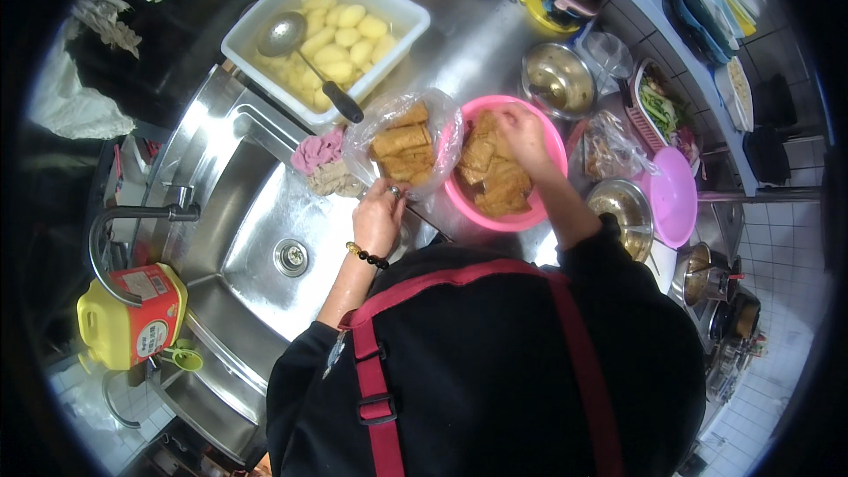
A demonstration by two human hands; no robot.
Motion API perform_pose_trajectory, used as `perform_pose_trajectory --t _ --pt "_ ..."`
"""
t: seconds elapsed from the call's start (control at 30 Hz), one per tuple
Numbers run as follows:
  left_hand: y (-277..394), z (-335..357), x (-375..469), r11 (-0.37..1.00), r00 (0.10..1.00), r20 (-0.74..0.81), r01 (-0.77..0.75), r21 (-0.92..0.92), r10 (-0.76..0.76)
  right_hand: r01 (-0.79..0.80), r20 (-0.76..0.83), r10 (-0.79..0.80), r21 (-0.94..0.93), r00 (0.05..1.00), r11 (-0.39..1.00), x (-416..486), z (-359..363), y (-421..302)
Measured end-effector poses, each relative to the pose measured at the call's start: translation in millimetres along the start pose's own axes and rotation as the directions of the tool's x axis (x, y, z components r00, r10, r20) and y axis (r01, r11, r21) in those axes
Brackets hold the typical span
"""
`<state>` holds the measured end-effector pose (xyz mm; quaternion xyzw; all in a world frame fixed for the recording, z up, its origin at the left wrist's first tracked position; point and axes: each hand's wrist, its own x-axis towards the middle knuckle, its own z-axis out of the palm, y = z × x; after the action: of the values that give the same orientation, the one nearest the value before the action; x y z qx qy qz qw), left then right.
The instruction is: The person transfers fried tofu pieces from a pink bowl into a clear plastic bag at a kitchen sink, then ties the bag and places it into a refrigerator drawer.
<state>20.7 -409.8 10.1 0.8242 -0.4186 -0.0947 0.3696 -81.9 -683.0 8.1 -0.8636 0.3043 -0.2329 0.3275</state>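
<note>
In the head view, my left hand [379, 217] pinches the near rim of a clear plastic bag [448, 120]. Golden-brown folded sheets, probably fried tofu skin [401, 140], lie inside the bag. To the right stands a round pink plastic basin [554, 139] with similar brown sheets [493, 165] in it. My right hand [523, 136] reaches over the basin's far right side, its fingertips on one of these sheets. Bag and basin sit side by side, rims touching or overlapping. Some of the right fingertips are hard to make out.
Left lies a steel sink [265, 278] with a curved tap [99, 238] and a yellow jug [132, 315]. Behind, a white tub [404, 3] holds peeled potatoes and a skimmer [281, 34]. Cloths [324, 152] lie beside the bag; steel bowls [558, 79] and a purple basin [670, 195] stand right.
</note>
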Motion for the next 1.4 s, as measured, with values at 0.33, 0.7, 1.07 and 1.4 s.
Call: perform_pose_trajectory --t 0.33,0.7,1.07,1.4 --pt "-5.7 0.0 -0.4 1.0 1.0 0.004 0.018 0.023 -0.018 0.408 0.716 -0.091 -0.284 0.692 0.868 -59.2 -29.0 38.4" --pt "-4.9 1.3 -0.5 1.0 1.0 -0.002 -0.008 0.02 0.008 0.63 0.564 -0.462 -0.14 0.684 0.764 -90.3 -24.3 39.8" --pt "-3.6 1.3 0.4 1.0 1.0 0.0 -0.008 0.01 0.008 0.36 0.552 -0.202 -0.194 0.809 0.912 -83.6 -28.2 55.9" --pt "-3.9 1.0 -1.3 1.0 1.0 0.006 0.027 0.009 -0.027 0.181 0.617 0.009 -0.244 0.787 0.953 -45.0 -33.6 74.6"
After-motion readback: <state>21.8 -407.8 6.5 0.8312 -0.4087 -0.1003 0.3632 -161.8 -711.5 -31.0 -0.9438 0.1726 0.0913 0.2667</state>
